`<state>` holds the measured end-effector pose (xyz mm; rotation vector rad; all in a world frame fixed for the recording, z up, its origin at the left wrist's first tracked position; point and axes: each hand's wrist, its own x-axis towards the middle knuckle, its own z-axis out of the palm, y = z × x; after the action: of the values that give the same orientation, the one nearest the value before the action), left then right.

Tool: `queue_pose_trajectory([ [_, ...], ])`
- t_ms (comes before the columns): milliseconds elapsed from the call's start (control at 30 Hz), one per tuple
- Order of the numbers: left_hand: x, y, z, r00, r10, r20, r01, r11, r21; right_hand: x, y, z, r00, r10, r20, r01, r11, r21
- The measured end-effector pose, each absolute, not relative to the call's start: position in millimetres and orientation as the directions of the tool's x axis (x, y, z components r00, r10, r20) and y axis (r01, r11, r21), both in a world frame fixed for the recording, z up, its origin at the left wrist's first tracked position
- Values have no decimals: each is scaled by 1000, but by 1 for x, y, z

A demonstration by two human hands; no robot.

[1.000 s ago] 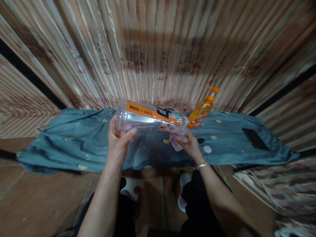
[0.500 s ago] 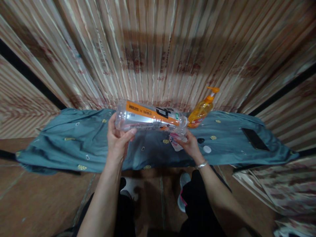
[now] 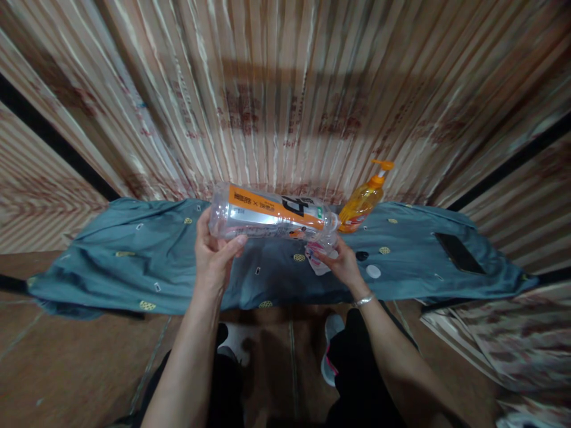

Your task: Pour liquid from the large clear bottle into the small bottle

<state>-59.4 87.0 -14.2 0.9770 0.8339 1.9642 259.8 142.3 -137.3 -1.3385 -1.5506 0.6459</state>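
My left hand (image 3: 216,255) is wrapped round the base end of a large clear plastic drink bottle (image 3: 276,215) with an orange and silver label. The bottle lies almost level in the air, its neck pointing right and slightly down. My right hand (image 3: 342,264) is closed round a smaller clear plastic bottle (image 3: 318,257) with pink and blue print. The small bottle leans, and its upper end meets the neck of the large one; whether liquid passes between them I cannot tell. Just behind stands an orange pump bottle (image 3: 361,203) of yellow liquid.
A white round cap (image 3: 373,271) and a small dark cap (image 3: 362,255) lie right of my right hand. Farther right is a black phone (image 3: 459,252). A blue-green cloth (image 3: 147,255) covers the narrow table, with a striped curtain (image 3: 276,89) hanging behind it.
Both hands and the two bottles keep nearly the same pose. The whole view has shifted very slightly.
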Motion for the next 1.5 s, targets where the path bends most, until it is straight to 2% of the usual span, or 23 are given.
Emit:
queue_pose_trajectory([
  [1500,-60,86,-11,-403,857,322,-376,-476,795,262,143,-134,22,944,329,473,280,-836],
])
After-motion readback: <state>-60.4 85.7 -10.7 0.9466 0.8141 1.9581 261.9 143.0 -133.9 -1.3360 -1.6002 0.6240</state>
